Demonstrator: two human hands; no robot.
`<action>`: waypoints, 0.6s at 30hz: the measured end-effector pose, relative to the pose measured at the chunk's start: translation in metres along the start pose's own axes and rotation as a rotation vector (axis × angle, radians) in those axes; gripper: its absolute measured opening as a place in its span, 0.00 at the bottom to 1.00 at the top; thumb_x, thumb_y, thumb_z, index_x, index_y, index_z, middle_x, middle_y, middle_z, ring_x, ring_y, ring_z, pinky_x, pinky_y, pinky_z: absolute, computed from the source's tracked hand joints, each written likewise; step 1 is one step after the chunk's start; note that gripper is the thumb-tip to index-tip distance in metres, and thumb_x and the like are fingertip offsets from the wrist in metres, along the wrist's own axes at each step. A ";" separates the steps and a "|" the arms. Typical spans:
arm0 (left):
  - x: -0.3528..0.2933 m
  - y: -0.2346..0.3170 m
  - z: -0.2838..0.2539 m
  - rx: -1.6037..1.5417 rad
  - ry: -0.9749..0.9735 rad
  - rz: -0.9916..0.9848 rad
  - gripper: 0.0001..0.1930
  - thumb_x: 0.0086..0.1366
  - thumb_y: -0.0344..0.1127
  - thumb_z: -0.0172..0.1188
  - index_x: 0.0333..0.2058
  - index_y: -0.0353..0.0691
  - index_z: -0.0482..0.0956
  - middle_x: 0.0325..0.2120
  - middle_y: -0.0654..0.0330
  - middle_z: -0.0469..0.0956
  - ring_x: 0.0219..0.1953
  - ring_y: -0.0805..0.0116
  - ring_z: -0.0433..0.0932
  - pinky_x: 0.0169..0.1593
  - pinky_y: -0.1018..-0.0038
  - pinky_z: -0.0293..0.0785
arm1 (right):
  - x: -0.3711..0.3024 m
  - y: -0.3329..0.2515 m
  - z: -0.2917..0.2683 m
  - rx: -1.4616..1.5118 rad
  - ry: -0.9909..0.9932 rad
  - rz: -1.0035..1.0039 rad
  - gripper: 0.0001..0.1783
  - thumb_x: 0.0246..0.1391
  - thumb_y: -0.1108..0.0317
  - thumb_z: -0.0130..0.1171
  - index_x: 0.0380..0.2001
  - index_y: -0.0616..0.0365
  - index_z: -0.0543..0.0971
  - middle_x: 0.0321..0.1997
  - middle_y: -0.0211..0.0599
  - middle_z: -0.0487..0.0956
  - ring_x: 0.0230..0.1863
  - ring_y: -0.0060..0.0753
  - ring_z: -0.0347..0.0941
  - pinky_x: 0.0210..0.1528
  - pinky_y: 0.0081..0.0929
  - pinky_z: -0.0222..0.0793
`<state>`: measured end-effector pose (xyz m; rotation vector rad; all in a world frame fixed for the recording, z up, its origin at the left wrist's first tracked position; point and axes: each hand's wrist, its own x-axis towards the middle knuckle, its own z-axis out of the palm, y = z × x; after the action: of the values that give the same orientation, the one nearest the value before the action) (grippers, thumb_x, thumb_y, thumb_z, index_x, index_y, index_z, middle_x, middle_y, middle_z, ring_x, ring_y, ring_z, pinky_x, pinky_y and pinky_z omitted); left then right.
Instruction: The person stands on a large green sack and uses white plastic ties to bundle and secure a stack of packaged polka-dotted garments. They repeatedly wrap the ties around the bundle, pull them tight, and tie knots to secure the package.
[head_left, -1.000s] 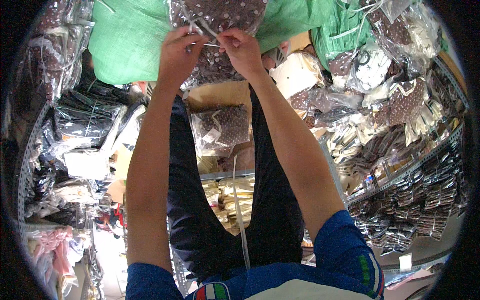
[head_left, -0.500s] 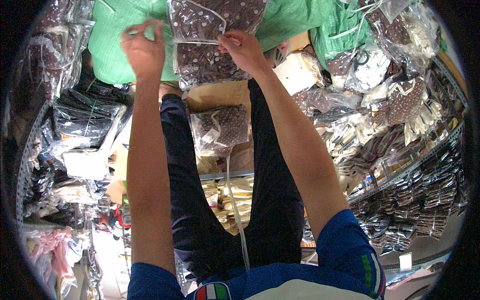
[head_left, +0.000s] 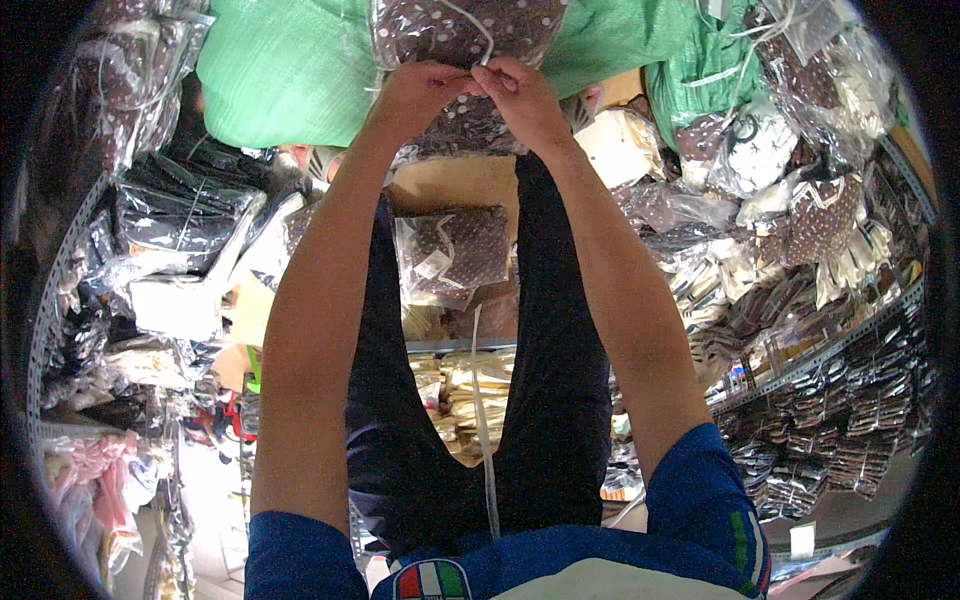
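In front of me lies a bundle of brown, white-dotted cloth goods in clear plastic (head_left: 425, 30), with a white cord (head_left: 484, 28) running over it. My left hand (head_left: 418, 100) and my right hand (head_left: 524, 102) meet at the bundle's near part. The fingertips of both are pinched together where the cord runs in, closed on it; the exact grip is too small to make out. Green woven sacking (head_left: 285, 75) lies beneath and beside the bundle. Between my legs is another bagged brown dotted item (head_left: 470, 245) with a pale tag.
Stacks of bagged dark garments (head_left: 185, 215) lie at the left. On the right are piled plastic-wrapped goods (head_left: 825, 215) and a metal shelf edge (head_left: 820, 350) above rows of dark packets (head_left: 830, 420). A loose white strap (head_left: 481, 400) hangs between my legs.
My left hand has come from the left of the bundle, over the green sacking, to meet my right hand. The right hand stays at the cord. The view has shifted slightly.
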<state>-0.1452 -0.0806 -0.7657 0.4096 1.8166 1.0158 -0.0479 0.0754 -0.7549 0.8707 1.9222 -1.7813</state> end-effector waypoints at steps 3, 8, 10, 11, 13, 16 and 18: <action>0.005 -0.014 0.003 -0.054 -0.025 -0.037 0.11 0.60 0.43 0.61 0.36 0.43 0.84 0.26 0.59 0.82 0.29 0.73 0.79 0.36 0.72 0.74 | -0.003 -0.001 0.003 0.042 0.077 -0.046 0.14 0.56 0.64 0.60 0.40 0.64 0.75 0.34 0.40 0.82 0.38 0.25 0.79 0.40 0.22 0.73; 0.012 -0.022 0.005 -0.054 0.013 -0.063 0.11 0.60 0.43 0.61 0.36 0.43 0.83 0.26 0.59 0.82 0.29 0.71 0.79 0.36 0.72 0.75 | -0.002 0.003 0.009 -0.266 0.214 -0.353 0.13 0.50 0.68 0.65 0.38 0.62 0.77 0.35 0.39 0.82 0.36 0.28 0.80 0.39 0.24 0.74; 0.014 -0.020 0.004 -0.030 0.024 -0.015 0.11 0.60 0.42 0.61 0.36 0.43 0.82 0.26 0.59 0.82 0.29 0.68 0.80 0.36 0.70 0.75 | -0.001 0.003 0.017 -0.303 0.300 -0.347 0.11 0.49 0.69 0.66 0.36 0.60 0.78 0.36 0.40 0.82 0.36 0.30 0.80 0.39 0.25 0.74; 0.015 -0.017 0.003 -0.019 0.030 0.008 0.11 0.61 0.42 0.60 0.36 0.42 0.81 0.26 0.59 0.81 0.29 0.67 0.80 0.36 0.70 0.75 | -0.001 0.004 0.020 -0.323 0.342 -0.344 0.10 0.48 0.70 0.66 0.35 0.60 0.79 0.36 0.40 0.82 0.36 0.31 0.80 0.39 0.25 0.74; 0.019 -0.013 0.001 0.037 0.007 -0.005 0.11 0.61 0.42 0.60 0.36 0.42 0.81 0.27 0.58 0.81 0.30 0.65 0.80 0.37 0.69 0.75 | 0.000 0.006 0.023 -0.316 0.360 -0.295 0.09 0.48 0.68 0.64 0.34 0.59 0.80 0.35 0.42 0.81 0.37 0.41 0.79 0.40 0.33 0.73; 0.021 -0.019 -0.002 0.076 0.008 0.037 0.11 0.62 0.42 0.59 0.36 0.41 0.80 0.29 0.56 0.81 0.32 0.63 0.81 0.37 0.68 0.75 | 0.001 0.003 0.029 -0.331 0.385 -0.326 0.08 0.48 0.67 0.63 0.31 0.58 0.81 0.33 0.44 0.80 0.37 0.47 0.77 0.40 0.39 0.72; 0.022 -0.018 -0.004 0.104 0.018 0.066 0.11 0.62 0.41 0.58 0.37 0.41 0.80 0.31 0.55 0.81 0.33 0.61 0.81 0.38 0.68 0.76 | 0.002 0.001 0.031 -0.372 0.418 -0.364 0.07 0.48 0.67 0.64 0.30 0.57 0.81 0.32 0.43 0.79 0.36 0.48 0.75 0.40 0.40 0.71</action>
<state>-0.1563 -0.0789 -0.7920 0.5288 1.8877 0.9755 -0.0526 0.0455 -0.7608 0.8448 2.7190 -1.4121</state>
